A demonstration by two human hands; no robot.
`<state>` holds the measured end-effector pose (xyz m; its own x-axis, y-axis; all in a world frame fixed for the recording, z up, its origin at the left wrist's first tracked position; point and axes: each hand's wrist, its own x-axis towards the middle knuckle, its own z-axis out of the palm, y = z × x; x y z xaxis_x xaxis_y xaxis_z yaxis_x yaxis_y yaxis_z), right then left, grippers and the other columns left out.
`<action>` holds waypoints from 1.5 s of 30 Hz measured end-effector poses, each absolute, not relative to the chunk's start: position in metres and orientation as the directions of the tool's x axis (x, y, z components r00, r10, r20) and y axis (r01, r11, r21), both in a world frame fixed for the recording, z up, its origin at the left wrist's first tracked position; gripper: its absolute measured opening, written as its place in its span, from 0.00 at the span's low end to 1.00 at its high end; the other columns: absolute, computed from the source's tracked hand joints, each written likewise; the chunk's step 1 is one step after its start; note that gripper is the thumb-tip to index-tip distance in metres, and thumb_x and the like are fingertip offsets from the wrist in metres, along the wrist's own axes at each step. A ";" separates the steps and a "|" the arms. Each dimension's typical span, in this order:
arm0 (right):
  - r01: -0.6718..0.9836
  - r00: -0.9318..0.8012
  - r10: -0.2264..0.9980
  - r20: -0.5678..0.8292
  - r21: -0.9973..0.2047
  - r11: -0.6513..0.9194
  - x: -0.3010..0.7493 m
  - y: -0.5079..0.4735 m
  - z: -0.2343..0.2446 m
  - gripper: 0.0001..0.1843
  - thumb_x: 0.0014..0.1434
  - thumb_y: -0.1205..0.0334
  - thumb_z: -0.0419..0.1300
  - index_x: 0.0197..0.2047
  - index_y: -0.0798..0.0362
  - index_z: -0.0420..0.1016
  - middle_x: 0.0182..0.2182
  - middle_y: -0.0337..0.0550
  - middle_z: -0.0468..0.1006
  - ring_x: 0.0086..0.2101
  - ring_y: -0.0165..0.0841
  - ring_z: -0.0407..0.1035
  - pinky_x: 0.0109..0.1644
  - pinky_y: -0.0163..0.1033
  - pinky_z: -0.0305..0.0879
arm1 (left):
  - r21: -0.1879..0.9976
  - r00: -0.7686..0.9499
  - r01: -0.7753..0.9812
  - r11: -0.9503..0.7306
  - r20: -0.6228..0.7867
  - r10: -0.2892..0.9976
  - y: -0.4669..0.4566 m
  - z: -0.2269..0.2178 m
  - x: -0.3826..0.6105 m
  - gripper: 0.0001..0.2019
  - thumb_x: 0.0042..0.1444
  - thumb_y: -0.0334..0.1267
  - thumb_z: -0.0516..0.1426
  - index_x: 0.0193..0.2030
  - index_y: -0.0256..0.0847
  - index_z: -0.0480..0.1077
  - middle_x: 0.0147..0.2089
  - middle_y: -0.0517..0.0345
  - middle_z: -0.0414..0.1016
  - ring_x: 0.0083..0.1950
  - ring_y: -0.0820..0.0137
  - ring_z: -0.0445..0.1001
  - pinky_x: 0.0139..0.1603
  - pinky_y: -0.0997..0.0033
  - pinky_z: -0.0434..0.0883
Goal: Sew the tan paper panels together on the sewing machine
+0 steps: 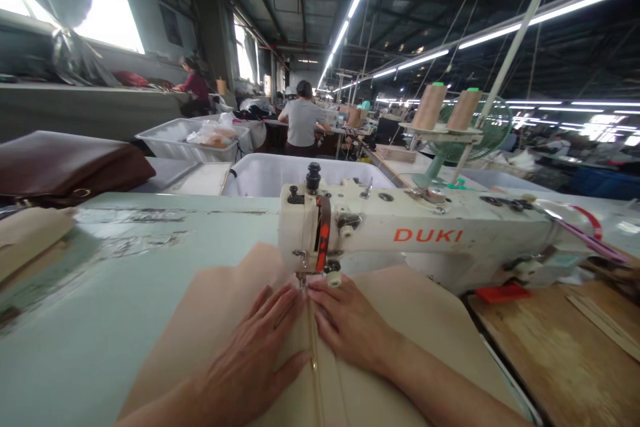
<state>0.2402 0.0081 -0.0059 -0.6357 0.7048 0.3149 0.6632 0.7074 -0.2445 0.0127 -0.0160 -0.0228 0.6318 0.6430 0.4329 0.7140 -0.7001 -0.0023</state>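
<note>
A white DUKI sewing machine (pixel 425 233) stands on a pale green table (pixel 100 293). Tan material (pixel 220 307) lies under its needle (pixel 301 278), with a seam or zipper line (pixel 314 347) running toward me. My left hand (pixel 255 353) lies flat on the material left of that line, fingers stretched out toward the needle. My right hand (pixel 347 323) presses flat on the right side, fingertips close to the presser foot. Neither hand holds anything.
Two thread cones (pixel 445 107) and a green fan (pixel 480 133) stand behind the machine. A brown bag (pixel 65 167) rests at left, a white bin (pixel 280 173) beyond the table. A wooden surface (pixel 565 347) is at right. Other people (pixel 301 121) work further back.
</note>
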 end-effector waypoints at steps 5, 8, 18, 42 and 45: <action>0.673 -0.630 0.704 0.328 -0.223 0.705 0.240 0.006 -0.005 0.24 0.70 0.64 0.49 0.67 0.49 0.59 0.63 0.41 0.66 0.62 0.39 0.59 0.70 0.57 0.48 | -0.078 0.627 0.716 -0.694 0.509 0.589 -0.017 -0.020 0.014 0.35 0.62 0.48 0.58 0.70 0.36 0.54 0.68 0.44 0.63 0.67 0.57 0.64 0.70 0.56 0.58; 0.665 -0.633 0.697 0.337 -0.225 0.712 0.239 0.004 -0.006 0.26 0.70 0.65 0.49 0.70 0.46 0.55 0.65 0.39 0.64 0.63 0.38 0.59 0.70 0.58 0.50 | -0.086 0.618 0.719 -0.690 0.533 0.578 -0.021 -0.015 0.014 0.35 0.61 0.45 0.59 0.70 0.35 0.54 0.67 0.45 0.65 0.68 0.57 0.63 0.71 0.56 0.56; 0.665 -0.622 0.704 0.343 -0.242 0.706 0.239 0.005 -0.010 0.24 0.69 0.65 0.51 0.67 0.48 0.61 0.62 0.43 0.69 0.60 0.40 0.64 0.70 0.58 0.49 | -0.052 0.628 0.699 -0.713 0.521 0.578 -0.022 -0.005 0.014 0.36 0.61 0.44 0.58 0.72 0.35 0.51 0.68 0.43 0.64 0.69 0.55 0.61 0.71 0.54 0.56; 0.359 -0.356 0.904 -0.237 -0.928 -0.102 0.252 -0.191 -0.041 0.21 0.67 0.46 0.53 0.37 0.56 0.72 0.29 0.46 0.79 0.30 0.36 0.76 0.29 0.33 0.66 | -0.124 0.606 0.734 -0.668 0.564 0.561 -0.187 -0.067 0.034 0.25 0.64 0.36 0.52 0.67 0.35 0.62 0.66 0.46 0.67 0.70 0.59 0.60 0.75 0.45 0.35; 0.228 -0.421 0.883 -0.209 -0.966 -0.120 0.253 -0.183 -0.019 0.24 0.69 0.43 0.49 0.36 0.56 0.71 0.24 0.41 0.76 0.20 0.29 0.70 0.21 0.30 0.57 | -0.176 0.687 0.667 -0.724 0.520 0.507 -0.189 -0.049 0.031 0.30 0.58 0.24 0.46 0.69 0.34 0.59 0.67 0.48 0.66 0.69 0.62 0.61 0.75 0.51 0.41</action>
<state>0.2527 -0.1833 -0.0193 -0.4206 0.8828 -0.2092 0.2283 -0.1201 -0.9662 0.0309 -0.1891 -0.0488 0.6872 0.5072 0.5201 0.6674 -0.7235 -0.1762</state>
